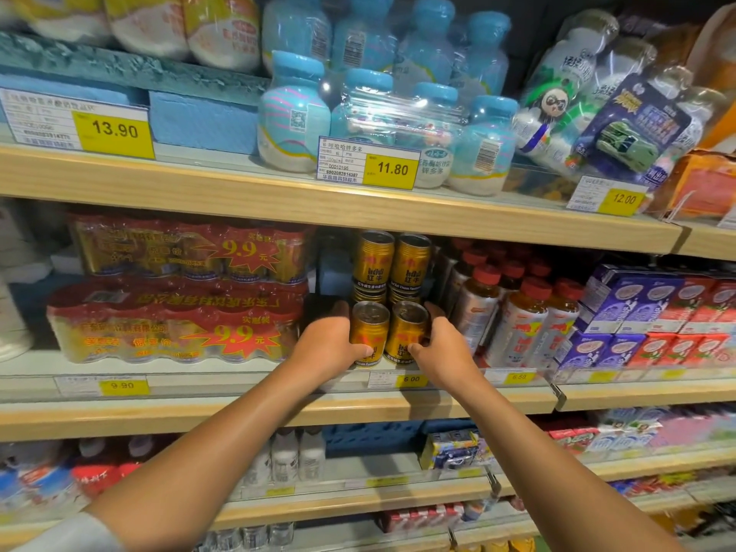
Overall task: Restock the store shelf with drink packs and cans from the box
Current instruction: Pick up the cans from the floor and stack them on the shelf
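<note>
Gold cans, middle shelf (278, 408), near its front edge: two stand side by side and touching, left front can (368, 332) and right front can (406, 332), tops showing. Left hand (330, 344) wraps the outer side of the left front can, thumb across its lower face, fingers curled behind. Right hand (442, 344) wraps the outer side of the right front can in the same way, thumb on its lower front. Both hands are closed on their cans; the cans appear to rest on the shelf board.

Behind them: more gold cans, stacked, with two upper cans (392, 258) upright just under the shelf above.

Toward the shelf's left end: two shrink-wrapped can packs (179, 296), one stacked upon the other, each marked 9.9.

Toward the right end: red-capped bottles (517, 312), just beside the right hand, then purple and red cartons (657, 312).

Front rail: price tag 6.00 (410, 379), below the held cans.
</note>
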A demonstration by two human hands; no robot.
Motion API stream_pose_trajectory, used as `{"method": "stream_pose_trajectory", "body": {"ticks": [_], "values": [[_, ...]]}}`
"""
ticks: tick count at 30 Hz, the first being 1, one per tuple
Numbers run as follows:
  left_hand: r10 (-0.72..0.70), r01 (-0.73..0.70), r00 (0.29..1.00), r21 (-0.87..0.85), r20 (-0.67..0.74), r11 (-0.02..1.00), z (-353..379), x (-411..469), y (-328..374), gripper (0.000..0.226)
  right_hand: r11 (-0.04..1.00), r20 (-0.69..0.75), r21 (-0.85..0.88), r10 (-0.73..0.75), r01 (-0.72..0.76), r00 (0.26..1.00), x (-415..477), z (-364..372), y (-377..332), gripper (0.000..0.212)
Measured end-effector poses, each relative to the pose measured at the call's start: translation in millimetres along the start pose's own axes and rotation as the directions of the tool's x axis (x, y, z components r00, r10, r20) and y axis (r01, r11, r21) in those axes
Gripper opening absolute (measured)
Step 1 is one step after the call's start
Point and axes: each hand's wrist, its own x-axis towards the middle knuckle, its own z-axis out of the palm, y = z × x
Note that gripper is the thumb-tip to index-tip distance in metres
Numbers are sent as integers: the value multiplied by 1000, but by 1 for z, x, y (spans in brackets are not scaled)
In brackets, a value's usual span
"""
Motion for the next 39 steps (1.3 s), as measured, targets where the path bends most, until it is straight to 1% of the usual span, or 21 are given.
{"method": "stream_pose_trajectory", "body": {"ticks": [3, 6, 8, 10, 12, 14, 15, 17, 18, 20, 22, 23, 25, 26, 27, 29, 31, 33, 35, 38, 39], "values": [[-8, 8, 1000, 37, -14, 999, 2, 2, 5, 65, 999, -20, -38, -10, 9, 1000, 4, 3, -2, 69], [-12, 12, 1000, 61, -12, 998, 2, 2, 9, 60, 998, -30, -67, -9, 7, 1000, 3, 5, -1, 77], [-8, 9, 1000, 66, -16, 998, 1, 0, 10, 57, 998, -24, -58, -10, 9, 1000, 0, 5, -1, 78], [2, -2, 1000, 38, -17, 999, -1, -6, 9, 52, 999, -31, -30, -42, 41, 999, -9, 2, 0, 71], [16, -16, 999, 11, -42, 1000, 0, -19, 6, 57, 994, -84, 6, -111, 112, 990, -24, -3, 4, 62], [92, -88, 985, 32, -147, 996, 5, -36, 1, 65, 978, -139, 70, -185, 196, 973, -45, -8, 14, 64], [161, -155, 962, 44, -221, 987, 8, -48, -1, 65, 963, -165, 112, -227, 247, 960, -57, -10, 20, 62], [309, -312, 893, 42, -326, 949, 12, -69, 2, 59, 932, -207, 146, -299, 332, 932, -77, -12, 37, 49], [364, -382, 863, 18, -351, 924, 14, -79, 6, 53, 927, -211, 144, -313, 346, 926, -86, -13, 46, 42], [459, -498, 820, -29, -342, 867, 24, -94, 13, 38, 929, -211, 177, -287, 325, 934, -101, -12, 68, 34], [539, -577, 803, -106, -256, 810, 47, -107, 21, 27, 940, -221, 240, -192, 244, 956, -115, -8, 99, 28], [561, -590, 805, -162, -193, 791, 61, -113, 23, 23, 947, -219, 267, -119, 177, 968, -122, -7, 115, 25], [569, -566, 819, -262, -73, 781, 96, -121, 29, 20, 955, -217, 294, 18, 48, 976, -135, -6, 153, 23], [566, -541, 824, -311, -11, 782, 124, -123, 36, 19, 954, -218, 298, 96, -27, 971, -147, -8, 183, 22], [555, -516, 831, -331, 28, 790, 136, -127, 33, 19, 948, -207, 311, 139, -69, 968, -152, -8, 193, 21], [539, -464, 822, -331, 186, 822, 177, -131, 36, 20, 929, -189, 318, 258, -190, 947, -171, -10, 235, 21], [520, -436, 775, -290, 359, 852, 224, -136, 36, 20, 902, -171, 305, 368, -306, 914, -189, -13, 280, 23], [480, -383, 728, -291, 489, 877, 273, -144, 37, 22, 864, -147, 288, 466, -413, 872, -210, -12, 329, 23], [427, -317, 689, -286, 586, 904, 318, -152, 38, 24, 812, -112, 267, 561, -519, 820, -226, -7, 375, 24], [386, -319, 594, -233, 706, 919, 397, -160, 40, 31, 738, -24, 223, 657, -637, 753, -248, 11, 449, 22], [372, -326, 570, -214, 733, 921, 425, -160, 39, 35, 729, -12, 201, 670, -654, 743, -255, 20, 474, 22]]}}
